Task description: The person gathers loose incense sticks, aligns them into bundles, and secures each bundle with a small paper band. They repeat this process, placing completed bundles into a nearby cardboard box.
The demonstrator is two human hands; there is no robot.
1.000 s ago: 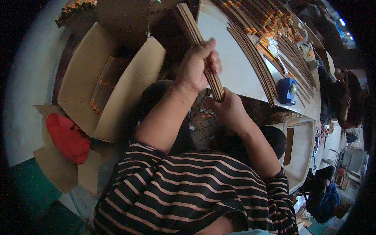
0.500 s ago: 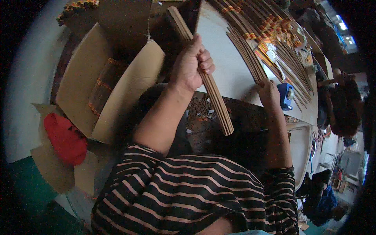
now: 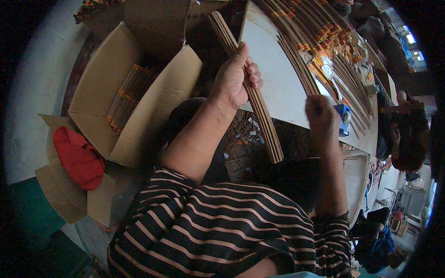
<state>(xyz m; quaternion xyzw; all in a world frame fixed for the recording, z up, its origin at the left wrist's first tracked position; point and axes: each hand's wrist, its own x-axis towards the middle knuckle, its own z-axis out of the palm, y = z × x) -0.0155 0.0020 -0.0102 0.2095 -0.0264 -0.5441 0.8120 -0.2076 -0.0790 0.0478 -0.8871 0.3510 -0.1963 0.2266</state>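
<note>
While my left hand [image 3: 234, 78] is closed around a bundle of thin brown sticks [image 3: 250, 92], the bundle slants from the open cardboard box [image 3: 99, 88] side down across my lap, its lower end free in the air beside the table edge. At far left a red cloth [image 3: 79, 157] lies on loose cardboard, and more banded sticks lie inside the box. I judge the bundle light but long, its sticks brittle and prone to sliding apart, so the grip belongs near the middle, fingers wrapped fully round. Further right, my right hand [image 3: 320, 113] is curled into a fist at the white table [image 3: 278, 78] edge; I cannot tell what it grips. Beyond it sit a small blue object [image 3: 343, 116] and rows of banded sticks [image 3: 324, 41].
</note>
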